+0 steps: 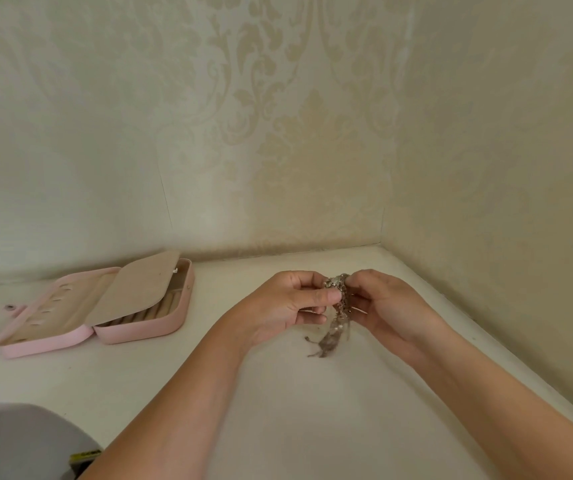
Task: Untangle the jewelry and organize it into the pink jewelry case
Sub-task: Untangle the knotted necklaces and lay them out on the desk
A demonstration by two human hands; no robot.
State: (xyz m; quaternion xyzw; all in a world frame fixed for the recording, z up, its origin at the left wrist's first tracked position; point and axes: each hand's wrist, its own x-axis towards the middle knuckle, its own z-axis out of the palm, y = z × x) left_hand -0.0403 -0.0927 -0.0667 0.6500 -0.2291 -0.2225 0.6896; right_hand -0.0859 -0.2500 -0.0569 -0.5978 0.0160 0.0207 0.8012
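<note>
A tangled bunch of silvery chain jewelry (335, 327) hangs between my two hands above the white table, its lower end blurred and trailing close to the surface. My left hand (288, 303) pinches the top of the tangle with thumb and fingers. My right hand (382, 303) pinches the same clump from the other side. The pink jewelry case (139, 332) lies open at the left on the table, with a beige inner flap raised over its ring rolls.
The white table (278, 410) runs into a corner of patterned wallpapered walls behind and to the right. A grey rounded object (18, 441) sits at the bottom left edge.
</note>
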